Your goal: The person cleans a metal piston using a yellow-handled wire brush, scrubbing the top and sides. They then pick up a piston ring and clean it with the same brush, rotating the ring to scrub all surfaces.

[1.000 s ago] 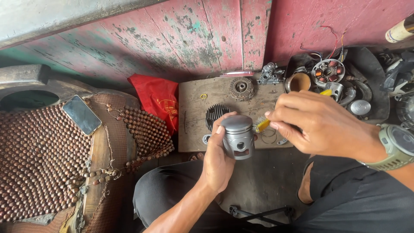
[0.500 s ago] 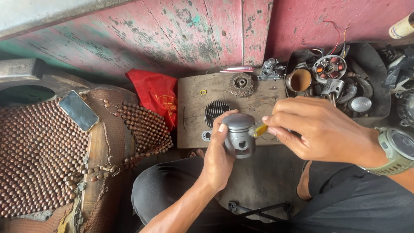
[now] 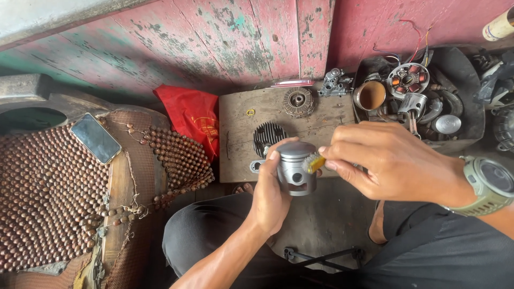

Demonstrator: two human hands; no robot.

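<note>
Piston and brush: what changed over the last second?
The right hand slid its yellow brush left, from beside the piston onto its upper side wall. The left hand kept its grip and the piston stayed upright. No grasp or release. Phone, red bag and the parts on the board are unchanged.

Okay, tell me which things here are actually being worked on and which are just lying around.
In hand:
left hand gripping the grey piston
right hand holding a yellow-handled brush against the piston

Lying about:
phone on the beaded mat
red bag
finned cylinder head and clutch disc on the wooden board
black tray of engine parts
</note>
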